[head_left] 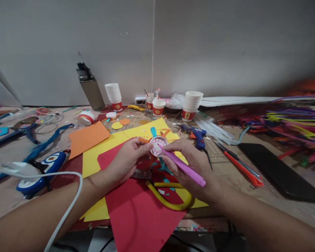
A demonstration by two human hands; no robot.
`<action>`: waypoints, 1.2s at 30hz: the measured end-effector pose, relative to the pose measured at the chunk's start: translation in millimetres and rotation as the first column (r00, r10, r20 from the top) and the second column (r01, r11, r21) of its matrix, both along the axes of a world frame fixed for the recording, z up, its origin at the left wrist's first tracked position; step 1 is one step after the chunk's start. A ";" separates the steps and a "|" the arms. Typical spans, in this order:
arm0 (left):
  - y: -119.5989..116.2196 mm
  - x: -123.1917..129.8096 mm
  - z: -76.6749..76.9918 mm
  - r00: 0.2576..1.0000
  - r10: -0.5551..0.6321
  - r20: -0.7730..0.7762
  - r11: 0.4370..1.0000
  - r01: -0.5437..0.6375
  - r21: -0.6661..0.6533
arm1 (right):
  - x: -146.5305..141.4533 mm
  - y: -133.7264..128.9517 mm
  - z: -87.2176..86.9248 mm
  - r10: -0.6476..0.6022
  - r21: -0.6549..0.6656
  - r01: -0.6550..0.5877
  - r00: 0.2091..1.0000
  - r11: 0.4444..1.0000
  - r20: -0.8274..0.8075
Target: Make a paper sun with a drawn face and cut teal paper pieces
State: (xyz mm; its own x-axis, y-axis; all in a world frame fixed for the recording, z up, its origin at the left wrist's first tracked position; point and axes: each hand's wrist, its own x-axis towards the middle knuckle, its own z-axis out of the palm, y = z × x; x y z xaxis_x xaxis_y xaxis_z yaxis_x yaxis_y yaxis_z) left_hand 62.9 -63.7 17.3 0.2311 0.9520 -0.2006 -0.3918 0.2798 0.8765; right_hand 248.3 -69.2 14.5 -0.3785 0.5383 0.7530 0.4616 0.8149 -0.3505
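Note:
My left hand [128,155] pinches the rim of a small round white paper piece [155,149], perhaps a cup's base, marked with pink strokes. Orange and teal paper strips stick out around it. In my right hand [191,157] is a pink marker [186,167], its tip at the white face. Below the hands, yellow-handled scissors [170,204] lie on a red paper sheet [139,213], which overlaps yellow sheets [94,168]. Teal and white scraps lie by the scissors, and my fingers partly hide the piece's edges.
Stacked paper cups [193,101] and a dark bottle [91,91] stand along the wall. To the right lie a blue glue gun [199,138], a red utility knife [243,168], a black phone-like slab [278,171] and pipe cleaners [299,122]. A white cable [77,196] crosses my left forearm.

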 end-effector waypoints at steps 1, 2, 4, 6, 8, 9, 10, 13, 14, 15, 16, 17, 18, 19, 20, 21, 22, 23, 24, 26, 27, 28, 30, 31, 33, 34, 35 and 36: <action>-0.1 0.1 0.0 1.000 0.006 0.001 1.000 -0.006 -0.001 | 0.0 0.0 0.0 -0.001 0.000 0.001 1.000 1.000 -0.001; -0.1 0.1 -0.2 1.000 0.011 0.003 1.000 -0.011 0.006 | 0.0 0.1 0.1 -0.004 0.001 0.004 1.000 1.000 -0.003; -0.2 0.2 -0.4 1.000 0.014 0.000 1.000 -0.014 0.022 | 0.2 0.4 0.2 -0.007 0.007 0.007 1.000 1.000 -0.003; -0.9 0.7 1.1 1.000 0.021 -0.020 1.000 -0.021 0.013 | 0.5 0.7 0.2 -0.010 0.019 0.010 1.000 1.000 -0.002; -2.4 1.6 4.5 0.999 0.033 -0.037 0.999 -0.034 -0.023 | 0.8 0.9 0.1 -0.015 0.021 0.014 1.000 1.000 0.004; -3.3 2.1 6.6 0.998 0.037 -0.043 0.998 -0.039 -0.043 | 0.9 0.9 -0.1 -0.015 0.017 0.015 1.000 1.000 0.009; -4.1 2.6 8.6 0.998 0.039 -0.047 0.998 -0.042 -0.055 | 0.8 0.8 -0.3 -0.010 0.014 0.010 1.000 1.000 0.014; -5.5 3.6 12.2 0.998 0.034 -0.048 0.998 -0.037 -0.055 | 0.2 0.2 -1.1 -0.002 0.016 0.001 1.000 1.000 0.027; -5.5 3.7 12.5 0.998 0.030 -0.048 0.998 -0.033 -0.051 | -0.2 0.0 -1.4 -0.011 0.015 0.010 1.000 1.000 0.028; -5.3 3.8 12.2 0.999 0.026 -0.047 0.998 -0.028 -0.049 | -0.5 -0.2 -1.6 -0.026 0.008 0.026 0.999 1.000 0.028; -5.0 3.8 11.7 0.999 0.026 -0.044 0.999 -0.028 -0.045 | -0.8 -0.3 -1.7 -0.041 0.000 0.041 0.999 0.999 0.028; -4.7 3.9 11.0 0.999 0.026 -0.040 0.999 -0.027 -0.039 | -0.9 -0.4 -1.8 -0.049 -0.004 0.049 0.998 0.999 0.027; -4.3 3.9 10.3 0.999 0.026 -0.037 0.999 -0.028 -0.032 | -1.0 -0.4 -1.7 -0.049 -0.005 0.049 0.998 0.999 0.027; -4.1 4.1 9.7 0.999 0.028 -0.035 0.999 -0.029 -0.025 | -0.9 -0.5 -1.6 -0.041 -0.003 0.041 0.999 0.999 0.027; -4.0 4.3 9.3 0.999 0.029 -0.035 0.999 -0.030 -0.018 | -0.7 -0.5 -1.3 -0.026 0.001 0.026 0.999 1.000 0.025; -3.9 4.5 9.1 0.999 0.027 -0.036 0.999 -0.028 -0.017 | -0.4 -0.6 -1.0 -0.011 0.000 0.011 1.000 1.000 0.022; -3.9 4.8 9.1 0.999 0.025 -0.037 0.999 -0.026 -0.018 | -0.1 -0.7 -0.6 0.004 -0.007 -0.004 1.000 1.000 0.022; -4.0 5.0 9.3 0.999 0.022 -0.039 0.999 -0.023 -0.023 | 0.3 -0.9 -0.2 0.017 -0.015 -0.016 1.000 1.000 0.023; -4.1 5.2 9.5 0.999 0.020 -0.040 0.999 -0.021 -0.027 | 0.7 -1.1 0.2 0.027 -0.022 -0.026 0.999 0.999 0.027; -4.2 5.5 9.9 0.999 0.013 -0.044 0.999 -0.015 -0.036 | 1.3 -1.4 0.8 0.034 -0.032 -0.033 0.999 0.999 0.038; -4.2 5.6 10.1 0.999 0.012 -0.049 0.999 -0.014 -0.040 | 1.5 -1.5 0.8 0.033 -0.031 -0.032 0.999 0.999 0.041; -4.2 5.7 10.1 0.998 0.013 -0.056 0.999 -0.015 -0.043 | 1.7 -1.5 0.8 0.032 -0.026 -0.031 0.999 0.999 0.041; -4.3 5.7 10.1 0.998 0.015 -0.069 0.999 -0.019 -0.047 | 1.7 -1.3 0.3 0.026 -0.019 -0.025 0.999 1.000 0.042; -4.4 5.7 10.1 0.997 0.016 -0.074 0.999 -0.020 -0.047 | 1.7 -1.2 0.0 0.022 -0.015 -0.022 0.999 1.000 0.043; -4.6 5.6 10.1 0.997 0.016 -0.081 0.999 -0.019 -0.044 | 1.6 -1.0 -0.6 0.020 -0.014 -0.019 0.999 1.000 0.047; -4.7 5.6 10.1 0.996 0.014 -0.085 0.999 -0.018 -0.042 | 1.5 -0.9 -0.8 0.021 -0.011 -0.021 0.999 1.000 0.045; -4.8 5.7 10.1 0.996 0.012 -0.087 0.999 -0.016 -0.039 | 1.4 -0.8 -0.9 0.023 -0.010 -0.023 0.999 1.000 0.042; -4.7 5.7 10.0 0.996 0.010 -0.089 0.999 -0.013 -0.035 | 1.3 -0.7 -0.9 0.026 -0.011 -0.025 0.999 1.000 0.039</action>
State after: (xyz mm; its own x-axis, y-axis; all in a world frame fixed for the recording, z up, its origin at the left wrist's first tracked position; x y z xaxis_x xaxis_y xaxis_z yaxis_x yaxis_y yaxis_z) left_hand 68.6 -68.4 27.3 0.2003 0.9462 -0.2540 -0.3164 0.3078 0.8973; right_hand 249.6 -69.9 13.6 -0.4217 0.5357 0.7316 0.4544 0.8230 -0.3407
